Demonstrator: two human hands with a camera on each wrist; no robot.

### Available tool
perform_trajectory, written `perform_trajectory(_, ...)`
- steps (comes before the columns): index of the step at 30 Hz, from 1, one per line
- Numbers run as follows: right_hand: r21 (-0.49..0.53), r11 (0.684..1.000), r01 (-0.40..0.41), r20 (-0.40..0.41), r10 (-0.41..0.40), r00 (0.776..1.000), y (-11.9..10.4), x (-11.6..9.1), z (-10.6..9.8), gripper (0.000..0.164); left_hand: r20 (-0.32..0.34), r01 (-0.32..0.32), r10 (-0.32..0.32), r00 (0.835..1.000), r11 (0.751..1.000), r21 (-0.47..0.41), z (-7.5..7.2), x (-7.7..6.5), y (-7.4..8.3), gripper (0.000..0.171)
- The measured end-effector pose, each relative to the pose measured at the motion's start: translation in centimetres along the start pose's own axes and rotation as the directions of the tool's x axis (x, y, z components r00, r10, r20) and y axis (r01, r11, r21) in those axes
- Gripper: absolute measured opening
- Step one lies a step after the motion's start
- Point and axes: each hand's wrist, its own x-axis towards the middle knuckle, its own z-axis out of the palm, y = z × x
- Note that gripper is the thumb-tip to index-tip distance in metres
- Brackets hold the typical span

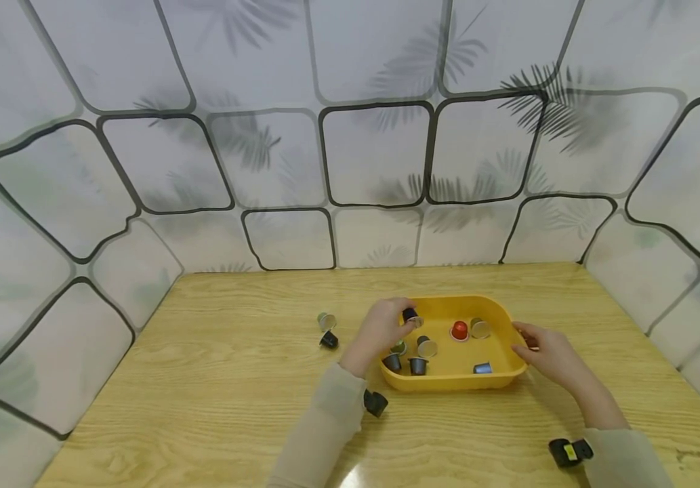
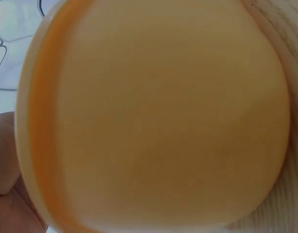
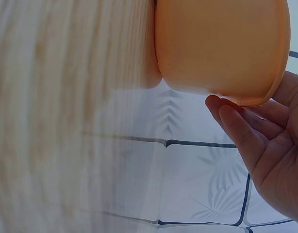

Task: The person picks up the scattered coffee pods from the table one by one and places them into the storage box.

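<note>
My left hand (image 1: 382, 330) reaches over the left end of a yellow tray (image 1: 447, 383), pinching a dark coffee capsule (image 1: 410, 314) between thumb and fingers. At the tray's right end, my right hand (image 1: 553, 354) grips the rim; its fingers (image 3: 242, 131) lie along the outside of the wall. In the tray sit a red capsule (image 1: 459, 330), an olive capsule (image 1: 480, 328), a blue capsule (image 1: 482, 368), a green capsule (image 1: 398, 347) and several dark grey capsules (image 1: 418, 366). The left wrist view shows mostly the tray's outer wall (image 2: 163, 116), hiding the capsules.
Left of the tray, on the wooden table (image 1: 215, 379), lie a pale green capsule (image 1: 326, 321) and a black capsule (image 1: 328, 339) close together. A patterned wall covering (image 1: 380, 237) stands behind the table and along its sides.
</note>
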Motion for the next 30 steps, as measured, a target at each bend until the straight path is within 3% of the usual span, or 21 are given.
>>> perform_trajectory(12,-0.012,1.000,-0.003,0.000,0.003,1.000,0.0,0.0,0.0,0.043,0.076,-0.008,0.006,0.997,1.000,0.020,1.3,0.5,1.6,0.034)
perform_trajectory(24,-0.003,1.000,0.000,-0.001,0.000,1.000,0.1,0.0,0.0,0.044,0.110,-0.062,0.050,0.993,0.992,0.109,2.6,0.9,2.8,0.029)
perform_trajectory(30,-0.005,1.000,0.006,-0.004,-0.006,1.000,0.2,0.1,0.0,0.043,0.135,-0.087,0.075,0.988,0.992,0.087,3.3,0.9,3.1,0.026)
